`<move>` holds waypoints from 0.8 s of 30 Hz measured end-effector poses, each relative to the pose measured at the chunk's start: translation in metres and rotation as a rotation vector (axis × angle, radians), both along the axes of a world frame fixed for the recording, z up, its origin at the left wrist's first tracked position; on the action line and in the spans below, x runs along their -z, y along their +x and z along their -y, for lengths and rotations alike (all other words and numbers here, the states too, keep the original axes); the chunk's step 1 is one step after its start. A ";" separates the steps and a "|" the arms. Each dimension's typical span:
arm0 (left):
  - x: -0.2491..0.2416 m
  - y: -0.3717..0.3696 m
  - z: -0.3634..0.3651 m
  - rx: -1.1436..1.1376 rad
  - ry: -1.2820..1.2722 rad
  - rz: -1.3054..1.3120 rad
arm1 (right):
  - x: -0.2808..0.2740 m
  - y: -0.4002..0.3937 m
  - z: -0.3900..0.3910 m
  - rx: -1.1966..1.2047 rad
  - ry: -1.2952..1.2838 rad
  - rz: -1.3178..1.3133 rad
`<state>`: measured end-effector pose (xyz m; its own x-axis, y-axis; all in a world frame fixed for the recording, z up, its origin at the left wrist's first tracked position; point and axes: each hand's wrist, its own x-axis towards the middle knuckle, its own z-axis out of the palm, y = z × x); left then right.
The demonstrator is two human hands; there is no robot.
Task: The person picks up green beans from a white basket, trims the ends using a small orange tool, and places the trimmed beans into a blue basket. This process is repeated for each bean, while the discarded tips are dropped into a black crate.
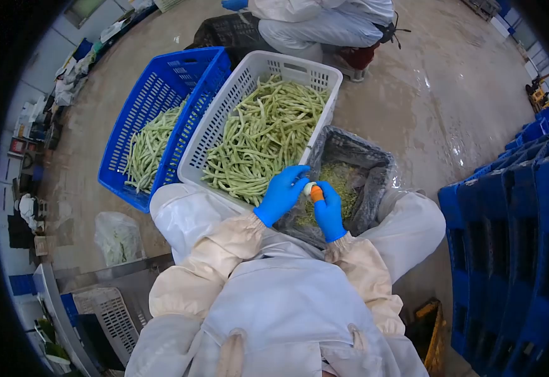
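Head view: the person sits in a white coverall with both hands in blue gloves, brought together over the lined scrap crate (375, 164) between the knees; the left hand (282, 193) is curled around something small and pale at its fingertips, probably a bean end, though it is too small to tell for sure; the right hand (328, 210) is closed around a small orange-handled tool (316, 193), its working end touching the pale piece held by the left; both grips are narrow and closed, fingers tight on what they hold.

Just beyond the hands stands a white crate (249, 72) heaped with green beans (265, 135), touching the scrap crate's rim; beside it a blue crate (161, 75) holds a smaller heap of beans; green trimmings lie in the scrap crate under the hands.

The beans look light, slender and fairly stiff, likely to snap if bent hard; a pinch near one end, with the tip left free for the tool, seems the sound hold; wet gloves may make them slippery.

Another person in white crouches at the far side of the crates on the wet floor (438, 94); stacked blue crates (507, 251) stand at the right.
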<state>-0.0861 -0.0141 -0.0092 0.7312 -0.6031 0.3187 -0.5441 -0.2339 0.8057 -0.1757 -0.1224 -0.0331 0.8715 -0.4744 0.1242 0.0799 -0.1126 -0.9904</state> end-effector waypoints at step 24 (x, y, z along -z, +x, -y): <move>-0.007 -0.001 -0.001 -0.041 0.099 0.155 | -0.002 0.000 -0.002 0.070 0.128 -0.090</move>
